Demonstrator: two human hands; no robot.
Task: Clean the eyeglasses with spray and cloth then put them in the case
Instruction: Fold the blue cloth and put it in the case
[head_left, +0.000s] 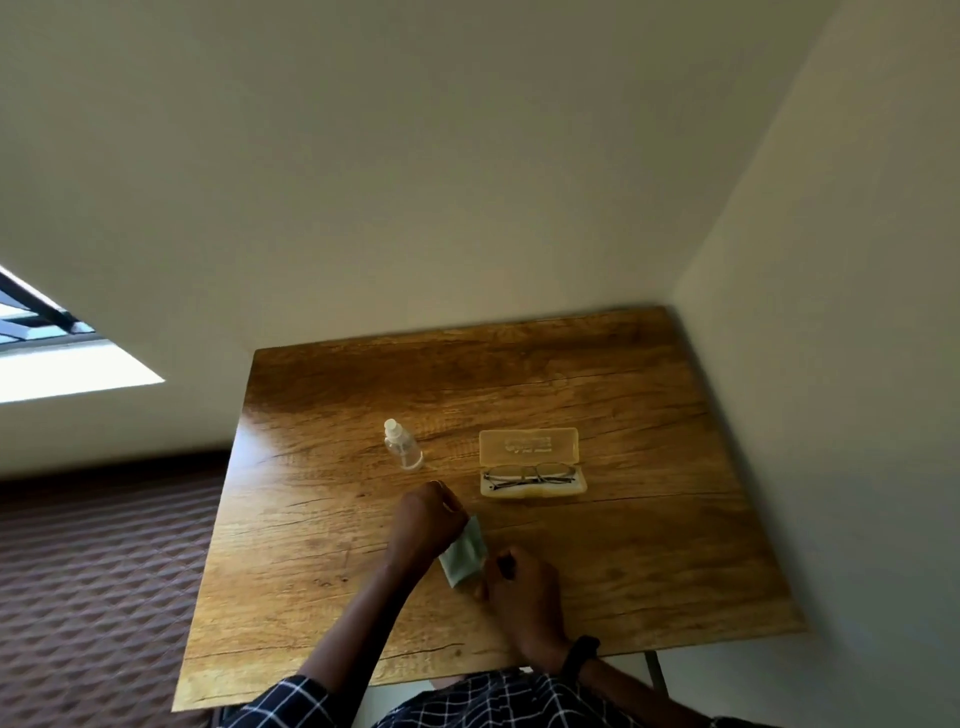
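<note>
Both hands hold the small pale green cloth (462, 553) between them, just over the wooden table (675, 545). The left hand (423, 519) pinches its far end with curled fingers, and the right hand (519, 587) grips its near end. A black wristband (579, 654) sits on the right wrist. Further from the person, the eyeglasses (530, 475) lie folded inside the clear case (530, 444), whose lid is open. The spray bottle (402, 447) stands upright to the left of the case, apart from it.
</note>
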